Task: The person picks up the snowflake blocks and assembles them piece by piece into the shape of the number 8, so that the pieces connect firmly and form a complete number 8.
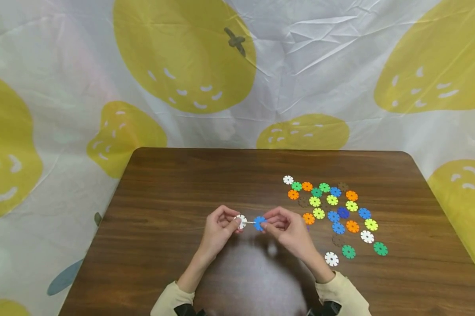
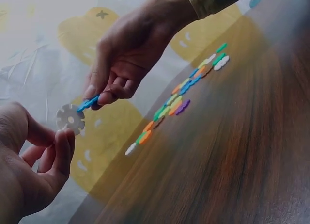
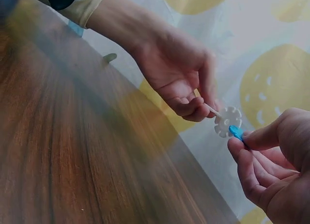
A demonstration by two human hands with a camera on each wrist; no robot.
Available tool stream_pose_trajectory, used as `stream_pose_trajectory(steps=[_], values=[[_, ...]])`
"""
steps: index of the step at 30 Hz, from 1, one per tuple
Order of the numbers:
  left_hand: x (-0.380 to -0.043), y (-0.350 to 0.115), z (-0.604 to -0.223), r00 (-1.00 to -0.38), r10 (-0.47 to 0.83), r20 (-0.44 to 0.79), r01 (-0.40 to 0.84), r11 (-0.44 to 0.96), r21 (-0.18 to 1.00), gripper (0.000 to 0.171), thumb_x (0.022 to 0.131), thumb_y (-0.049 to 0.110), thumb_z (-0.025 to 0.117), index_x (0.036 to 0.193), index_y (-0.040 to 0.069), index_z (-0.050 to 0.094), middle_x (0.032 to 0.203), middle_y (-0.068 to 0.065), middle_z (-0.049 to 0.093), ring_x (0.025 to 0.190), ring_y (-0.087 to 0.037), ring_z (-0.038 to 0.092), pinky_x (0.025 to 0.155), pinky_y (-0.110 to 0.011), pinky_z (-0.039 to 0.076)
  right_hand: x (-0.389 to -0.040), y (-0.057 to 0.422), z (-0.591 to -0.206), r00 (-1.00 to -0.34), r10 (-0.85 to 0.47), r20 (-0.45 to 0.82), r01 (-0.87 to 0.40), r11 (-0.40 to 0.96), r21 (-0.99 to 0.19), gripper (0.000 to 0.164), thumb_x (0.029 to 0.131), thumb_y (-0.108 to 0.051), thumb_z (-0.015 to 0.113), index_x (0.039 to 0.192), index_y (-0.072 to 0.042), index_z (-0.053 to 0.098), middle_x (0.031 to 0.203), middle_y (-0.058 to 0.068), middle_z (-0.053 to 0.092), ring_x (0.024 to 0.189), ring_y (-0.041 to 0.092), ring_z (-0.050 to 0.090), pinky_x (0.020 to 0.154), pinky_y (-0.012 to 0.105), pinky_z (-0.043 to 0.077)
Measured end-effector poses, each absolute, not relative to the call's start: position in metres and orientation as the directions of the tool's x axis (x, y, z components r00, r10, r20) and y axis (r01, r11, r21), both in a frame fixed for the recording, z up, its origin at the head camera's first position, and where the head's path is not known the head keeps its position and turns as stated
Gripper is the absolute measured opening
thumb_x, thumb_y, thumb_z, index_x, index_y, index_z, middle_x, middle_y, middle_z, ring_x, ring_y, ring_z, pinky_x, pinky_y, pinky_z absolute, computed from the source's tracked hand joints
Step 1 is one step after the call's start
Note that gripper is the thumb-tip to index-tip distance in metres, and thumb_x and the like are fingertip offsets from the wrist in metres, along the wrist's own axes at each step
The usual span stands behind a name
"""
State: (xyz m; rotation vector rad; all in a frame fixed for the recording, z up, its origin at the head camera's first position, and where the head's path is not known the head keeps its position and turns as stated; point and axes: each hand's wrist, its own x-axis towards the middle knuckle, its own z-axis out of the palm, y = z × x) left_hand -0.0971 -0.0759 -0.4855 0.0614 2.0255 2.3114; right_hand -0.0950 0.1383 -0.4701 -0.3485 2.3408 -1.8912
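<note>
Above the table, my left hand (image 1: 217, 229) pinches a white notched plastic disc (image 1: 242, 221) between thumb and fingers. A second white disc (image 3: 224, 125) is joined crosswise to it and looks like a thin strip in the head view. My right hand (image 1: 292, 229) pinches a blue notched disc (image 1: 259, 223) between thumb and fingers. The blue disc's edge meets the rim of the second white disc; whether their slots interlock I cannot tell. Fingertips cover part of the first white disc and of the blue one.
Several loose notched discs in orange, green, yellow, blue, brown and white lie flat on the wooden table (image 1: 162, 188), to the right of the hands. A white disc (image 1: 331, 259) lies close to the right forearm. Behind the table hangs a fruit-patterned cloth (image 1: 206, 131).
</note>
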Motion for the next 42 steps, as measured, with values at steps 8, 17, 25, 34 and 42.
stream_pose_trajectory(steps=[8, 17, 25, 34, 42], values=[[-0.091, -0.072, -0.481, -0.999, -0.008, 0.035, 0.036, -0.095, 0.995, 0.008, 0.083, -0.022, 0.063, 0.09, -0.019, 0.06, 0.084, -0.034, 0.066, 0.059, -0.007, 0.066, 0.057, -0.028, 0.061, -0.086, 0.13, -0.479, -0.98, -0.187, 0.064, -0.09, 0.133, -0.987, 0.012, 0.085, 0.005, 0.076, 0.094, 0.009, 0.069, 0.085, 0.025, 0.074, 0.069, 0.019, 0.075, 0.067, 0.039, 0.063], [-0.088, -0.069, -0.484, -0.998, -0.034, 0.048, 0.05, -0.073, 0.996, 0.008, 0.08, -0.023, 0.062, 0.085, -0.017, 0.06, 0.09, -0.035, 0.068, 0.062, -0.009, 0.067, 0.059, -0.04, 0.063, -0.082, 0.126, -0.485, -0.988, -0.148, 0.051, -0.062, 0.073, -0.995, 0.012, 0.083, 0.01, 0.074, 0.092, 0.013, 0.068, 0.086, 0.029, 0.073, 0.069, 0.021, 0.075, 0.07, 0.036, 0.063], [-0.095, -0.072, -0.484, -0.991, -0.039, 0.131, 0.135, -0.116, 0.984, 0.019, 0.086, -0.017, 0.066, 0.104, -0.018, 0.06, 0.085, -0.034, 0.064, 0.068, -0.008, 0.067, 0.064, -0.031, 0.063, -0.08, 0.119, -0.493, -0.981, -0.156, 0.116, -0.109, -0.056, -0.993, 0.017, 0.087, 0.011, 0.071, 0.096, 0.019, 0.06, 0.093, 0.037, 0.069, 0.076, 0.019, 0.077, 0.071, 0.045, 0.062], [-0.097, -0.069, -0.486, -0.993, -0.09, 0.082, 0.096, -0.17, 0.981, 0.017, 0.089, -0.014, 0.065, 0.102, -0.017, 0.056, 0.084, -0.019, 0.066, 0.064, -0.008, 0.066, 0.062, -0.022, 0.06, -0.082, 0.119, -0.492, -0.988, -0.135, 0.078, -0.088, 0.071, -0.994, 0.016, 0.086, 0.002, 0.076, 0.097, 0.009, 0.068, 0.088, 0.027, 0.072, 0.074, 0.008, 0.069, 0.072, 0.021, 0.059], [-0.09, -0.061, -0.492, -0.999, -0.046, 0.01, 0.02, -0.224, 0.974, 0.027, 0.091, -0.01, 0.065, 0.111, -0.018, 0.049, 0.086, -0.004, 0.062, 0.069, -0.006, 0.066, 0.068, -0.02, 0.058, -0.083, 0.117, -0.489, -0.997, -0.081, -0.005, 0.001, 0.051, -0.999, 0.017, 0.086, 0.001, 0.076, 0.098, 0.009, 0.067, 0.085, 0.02, 0.073, 0.072, 0.015, 0.071, 0.071, 0.022, 0.059]])
